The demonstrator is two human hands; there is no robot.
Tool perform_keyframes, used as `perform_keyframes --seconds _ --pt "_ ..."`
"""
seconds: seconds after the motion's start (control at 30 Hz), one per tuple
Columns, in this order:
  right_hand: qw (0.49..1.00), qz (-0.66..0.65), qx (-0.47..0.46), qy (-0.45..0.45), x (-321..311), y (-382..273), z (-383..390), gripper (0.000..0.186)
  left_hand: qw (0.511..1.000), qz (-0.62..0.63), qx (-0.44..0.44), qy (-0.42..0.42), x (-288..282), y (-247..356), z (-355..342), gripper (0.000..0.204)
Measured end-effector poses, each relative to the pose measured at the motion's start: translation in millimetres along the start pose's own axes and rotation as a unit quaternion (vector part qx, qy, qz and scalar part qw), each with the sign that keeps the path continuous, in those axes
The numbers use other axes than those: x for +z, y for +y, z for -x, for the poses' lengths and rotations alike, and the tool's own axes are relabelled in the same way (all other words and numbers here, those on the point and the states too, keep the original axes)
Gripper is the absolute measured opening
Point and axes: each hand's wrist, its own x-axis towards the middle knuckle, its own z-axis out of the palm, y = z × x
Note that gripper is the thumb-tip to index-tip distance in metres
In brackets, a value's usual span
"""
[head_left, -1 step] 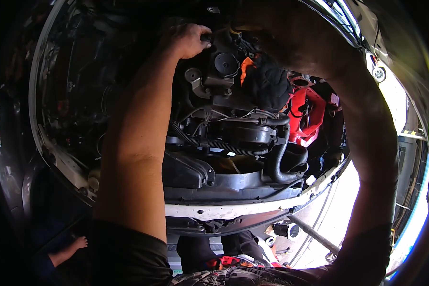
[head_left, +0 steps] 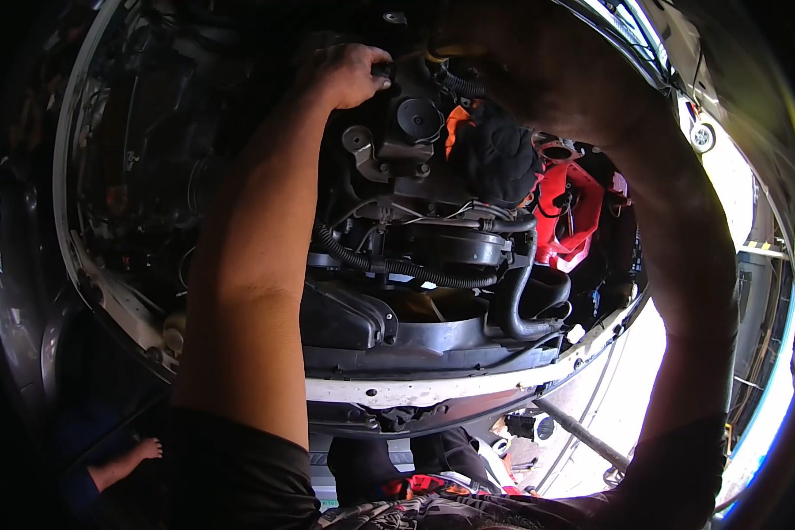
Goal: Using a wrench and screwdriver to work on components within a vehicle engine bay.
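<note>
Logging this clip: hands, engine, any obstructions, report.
Left hand at engine, grip unclear. Right arm runs into shadow, hand indistinct. Dark bundle on engine's right side.

The engine (head_left: 442, 188) looks like dull, grimy metal, its round cap (head_left: 418, 120) matt plastic; the black bundle (head_left: 500, 161) seems soft cloth, the red tray (head_left: 552, 184) smooth and glossy, the hose (head_left: 415, 273) ribbed.

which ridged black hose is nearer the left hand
The short ridged hose at the upper middle, to the right of the left hand; the longer ridged hose curves much lower in the picture.
</note>
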Motion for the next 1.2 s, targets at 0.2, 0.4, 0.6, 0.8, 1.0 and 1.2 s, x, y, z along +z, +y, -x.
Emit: perform_keyframes --seconds 0.2,0.4,0.6,0.8,1.0,1.2 --pt "0.962 0.004 0.167 -0.216 -2.3 -4.9 3.8 0.022 1.000 -0.007 0.004 0.009 2.3 -1.2 -0.5 0.049" --pt "0.996 -0.078 0.036 0.005 2.9 -3.5 3.8 0.017 1.000 0.006 -0.014 -0.005 4.3 -3.2 -4.4 0.046" --pt "0.922 -0.073 0.214 -0.313 -5.9 -0.6 10.1 0.026 1.000 0.003 -0.014 -0.022 5.9 -5.3 -7.2 0.043" --pt "0.988 -0.146 -0.037 -0.016 26.3 10.7 21.8 0.027 0.998 -0.053 -0.018 -0.024 3.8 -2.0 -5.9 0.044" --pt "0.979 -0.132 0.123 -0.092 23.3 9.9 31.4 0.029 1.000 0.004 -0.012 -0.022 5.7 -5.6 -8.4 0.045" --pt "0.993 0.057 0.102 -0.028 35.9 5.6 28.7 0.024 1.000 0.009 -0.001 -0.011 14.8 -13.3 -14.3 0.046"
